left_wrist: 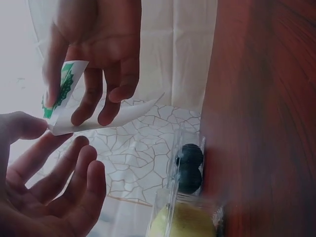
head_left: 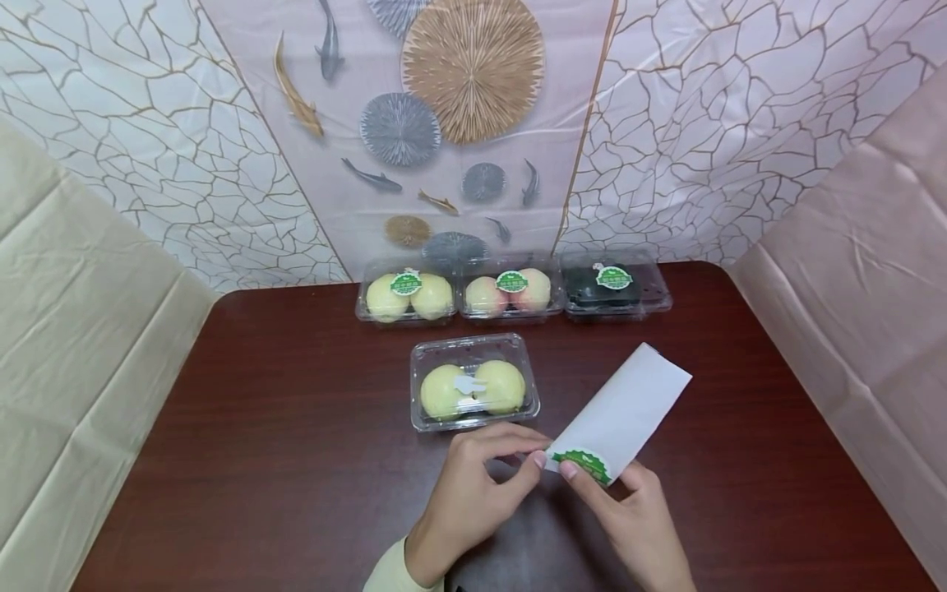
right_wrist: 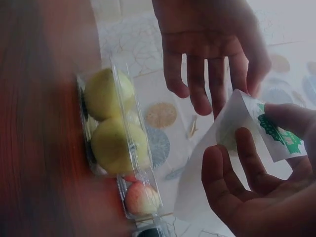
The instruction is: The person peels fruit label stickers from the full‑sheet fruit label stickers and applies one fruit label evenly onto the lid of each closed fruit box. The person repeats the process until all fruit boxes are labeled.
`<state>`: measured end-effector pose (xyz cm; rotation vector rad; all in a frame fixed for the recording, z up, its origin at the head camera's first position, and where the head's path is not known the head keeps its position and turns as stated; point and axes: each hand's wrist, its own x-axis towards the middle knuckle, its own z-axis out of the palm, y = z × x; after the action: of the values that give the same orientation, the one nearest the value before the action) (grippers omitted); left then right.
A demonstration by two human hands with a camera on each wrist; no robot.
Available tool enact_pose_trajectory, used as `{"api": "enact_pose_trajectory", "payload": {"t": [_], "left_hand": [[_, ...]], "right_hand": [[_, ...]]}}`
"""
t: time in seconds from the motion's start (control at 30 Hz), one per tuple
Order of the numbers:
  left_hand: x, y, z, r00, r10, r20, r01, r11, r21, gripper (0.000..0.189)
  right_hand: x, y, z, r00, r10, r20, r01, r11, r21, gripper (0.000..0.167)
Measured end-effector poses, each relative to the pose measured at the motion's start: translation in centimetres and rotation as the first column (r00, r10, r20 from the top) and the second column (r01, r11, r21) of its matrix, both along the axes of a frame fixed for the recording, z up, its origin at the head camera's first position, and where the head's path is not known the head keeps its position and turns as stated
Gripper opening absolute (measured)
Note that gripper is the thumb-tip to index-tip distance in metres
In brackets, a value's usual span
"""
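Observation:
Both hands hold a white sticker sheet (head_left: 629,403) over the table, in front of a clear plastic box (head_left: 423,353). A green scalloped sticker (head_left: 583,462) shows at the sheet's near end, which looks bent back in the right wrist view. My left hand (head_left: 477,481) pinches the corner beside the sticker between thumb and index finger, its other fingers spread loosely. With the thumb on the sticker and fingers behind the sheet, my right hand (head_left: 639,518) grips the same end. The box contains two pale yellow round fruits (head_left: 501,385); a white cutout-shaped label (head_left: 469,384) lies on its lid.
Along the table's back edge stand three lidded clear boxes with green stickers: one with yellow fruits (head_left: 387,299), one with pinkish peaches (head_left: 486,297), one with dark round items (head_left: 592,289). Patterned cloth (head_left: 473,189) hangs behind the dark red table (head_left: 259,460).

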<state>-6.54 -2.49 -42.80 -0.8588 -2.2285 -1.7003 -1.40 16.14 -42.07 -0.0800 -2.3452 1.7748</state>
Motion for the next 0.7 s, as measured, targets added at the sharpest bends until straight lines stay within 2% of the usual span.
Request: {"api": "enact_pose_trajectory", "payload": {"t": [0.1, 0.2, 0.3, 0.4, 0.47, 0.53, 0.63, 0.67, 0.7], "left_hand": [[0.0, 0.1, -0.1, 0.997, -0.001, 0.075, -0.003, 0.999, 0.045, 0.012], [-0.1, 0.3, -0.4, 0.993, 0.032, 0.116, -0.044, 0.994, 0.099, 0.009], [-0.4, 0.3, -0.7, 0.987, 0.107, 0.12, -0.124, 0.981, 0.15, 0.008], [-0.7, -0.2, -0.6, 0.969, 0.194, 0.154, -0.223, 0.954, 0.202, 0.006], [-0.9, -0.8, -0.5, 0.949, 0.24, 0.203, -0.287, 0.926, 0.245, 0.004], [-1.2, -1.5, -0.4, 0.932, 0.273, 0.24, -0.338, 0.895, 0.293, 0.002], [-1.6, -2.3, -0.3, 0.91, 0.317, 0.268, -0.396, 0.858, 0.329, 0.004], [-1.7, -2.6, -0.3, 0.904, 0.331, 0.27, -0.41, 0.85, 0.33, 0.004], [-1.7, -2.7, -0.3, 0.899, 0.345, 0.268, -0.421, 0.847, 0.324, 0.005]], "right_hand": [[0.1, 0.1, 0.0, 1.0, -0.005, -0.017, 0.006, 0.999, 0.041, 0.017], [0.1, 0.4, 0.0, 1.0, -0.007, -0.028, 0.008, 0.999, 0.046, 0.019], [0.1, 1.1, -0.1, 1.0, -0.014, -0.019, 0.015, 0.999, 0.039, 0.022], [0.1, 2.2, -0.4, 0.999, -0.038, 0.031, 0.038, 0.999, 0.011, 0.019], [0.0, 3.3, -0.8, 0.997, -0.033, 0.064, 0.04, 0.993, -0.11, 0.014], [-0.5, 4.7, -1.6, 0.999, 0.016, 0.051, -0.001, 0.959, -0.283, 0.013], [-1.4, 6.9, -3.2, 0.996, 0.071, 0.047, -0.035, 0.839, -0.543, 0.017], [-1.8, 7.6, -3.8, 0.994, 0.082, 0.069, -0.028, 0.821, -0.57, 0.016], [-2.1, 8.3, -4.3, 0.99, 0.079, 0.118, 0.002, 0.825, -0.566, 0.013]]}}
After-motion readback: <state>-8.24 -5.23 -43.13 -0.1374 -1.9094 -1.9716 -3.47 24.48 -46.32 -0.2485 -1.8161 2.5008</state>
